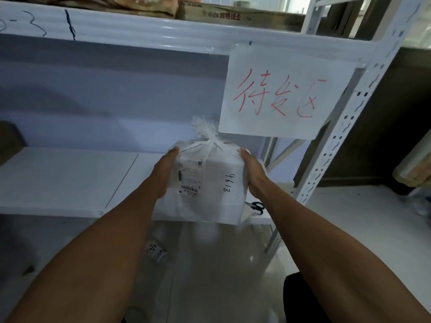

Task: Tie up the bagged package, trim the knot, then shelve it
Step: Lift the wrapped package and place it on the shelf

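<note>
A white bagged package (210, 183) with a shipping label and the handwritten number 4618 is held at the front edge of the white metal shelf (70, 178). Its top is tied in a knot (207, 134) with a short frayed tuft above it. My left hand (166, 173) presses the package's left side and my right hand (253, 176) presses its right side. Whether the package rests on the shelf board or hangs just over its edge is unclear. Black-handled scissors (257, 207) lie on the shelf right of the package, partly hidden by it.
A paper sign (279, 92) with red handwriting hangs from the upper shelf beam above the package. The perforated white upright (345, 127) stands to the right. Cardboard boxes (233, 15) sit on the top shelf. A small packet (156, 251) lies on the floor below.
</note>
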The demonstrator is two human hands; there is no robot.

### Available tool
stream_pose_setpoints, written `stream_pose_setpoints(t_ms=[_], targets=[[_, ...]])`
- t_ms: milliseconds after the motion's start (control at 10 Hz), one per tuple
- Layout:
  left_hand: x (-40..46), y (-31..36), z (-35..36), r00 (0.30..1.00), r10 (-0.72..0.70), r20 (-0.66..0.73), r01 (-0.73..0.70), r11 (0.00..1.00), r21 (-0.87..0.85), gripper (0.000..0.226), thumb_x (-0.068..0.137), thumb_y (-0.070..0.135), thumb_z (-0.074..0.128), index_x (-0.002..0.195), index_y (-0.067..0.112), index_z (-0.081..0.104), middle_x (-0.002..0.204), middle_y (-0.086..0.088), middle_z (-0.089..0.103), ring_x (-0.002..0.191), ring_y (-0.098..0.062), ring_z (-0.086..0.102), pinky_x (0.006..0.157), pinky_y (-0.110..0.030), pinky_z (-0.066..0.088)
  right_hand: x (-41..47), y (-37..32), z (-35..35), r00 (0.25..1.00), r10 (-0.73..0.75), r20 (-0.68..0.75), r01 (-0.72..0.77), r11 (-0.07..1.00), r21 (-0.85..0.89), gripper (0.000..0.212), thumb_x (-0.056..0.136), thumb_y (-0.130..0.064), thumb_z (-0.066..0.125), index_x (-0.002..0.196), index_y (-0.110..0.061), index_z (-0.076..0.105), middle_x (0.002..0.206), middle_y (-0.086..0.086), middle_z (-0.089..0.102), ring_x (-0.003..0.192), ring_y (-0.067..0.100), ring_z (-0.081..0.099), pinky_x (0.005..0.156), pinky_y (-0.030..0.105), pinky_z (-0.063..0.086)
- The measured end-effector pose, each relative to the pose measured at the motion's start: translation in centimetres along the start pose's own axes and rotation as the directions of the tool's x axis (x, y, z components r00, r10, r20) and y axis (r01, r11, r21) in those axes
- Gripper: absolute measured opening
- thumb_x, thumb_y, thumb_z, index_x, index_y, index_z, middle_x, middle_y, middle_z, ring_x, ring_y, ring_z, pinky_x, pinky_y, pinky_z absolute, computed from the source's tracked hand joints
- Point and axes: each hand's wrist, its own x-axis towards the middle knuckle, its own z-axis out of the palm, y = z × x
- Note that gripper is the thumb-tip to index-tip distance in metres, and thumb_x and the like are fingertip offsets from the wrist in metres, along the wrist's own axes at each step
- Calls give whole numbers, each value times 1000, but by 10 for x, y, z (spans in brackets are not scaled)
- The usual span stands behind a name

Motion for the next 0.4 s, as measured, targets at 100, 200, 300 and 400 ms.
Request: stream_pose_setpoints(t_ms=[100, 200, 300, 400], targets=[[27, 5, 3, 1000, 8, 2, -8, 1000, -10, 63, 77, 68, 60, 128, 32, 60, 123, -5, 67, 112, -26, 62, 103, -50, 45, 26, -2, 4, 1000, -12, 17, 12, 1000, 18, 63, 78, -68, 57, 125, -26, 65, 118, 2, 72, 110, 24, 68, 102, 47, 50], [67, 14, 13, 999, 45, -4, -45, 999, -10, 73, 66, 74, 63, 126, 33, 61, 121, -4, 68, 113, -27, 62, 104, -53, 44, 63, -9, 6, 999, -39, -2, 39, 999, 11, 56, 84, -66, 51, 121, -27, 67, 117, 1, 72, 111, 24, 67, 102, 47, 49], [127, 16, 26, 998, 55, -37, -55, 998, 17, 95, 51, 82, 67, 130, 32, 58, 128, -5, 64, 117, -29, 59, 106, -54, 42, 95, -21, 6, 996, -85, -39, 87, 995, 46, 31, 101, -41, 40, 103, -21, 64, 101, 2, 70, 95, 20, 65, 90, 39, 54], [157, 29, 50, 994, 105, -32, -104, 994, 28, 90, 59, 77, 62, 134, 28, 54, 130, -7, 62, 119, -30, 57, 105, -53, 42, 141, -25, -6, 987, -53, -152, 64, 995, 71, 25, 105, -18, 41, 84, -17, 55, 86, 1, 59, 75, 13, 55, 68, 26, 51]])
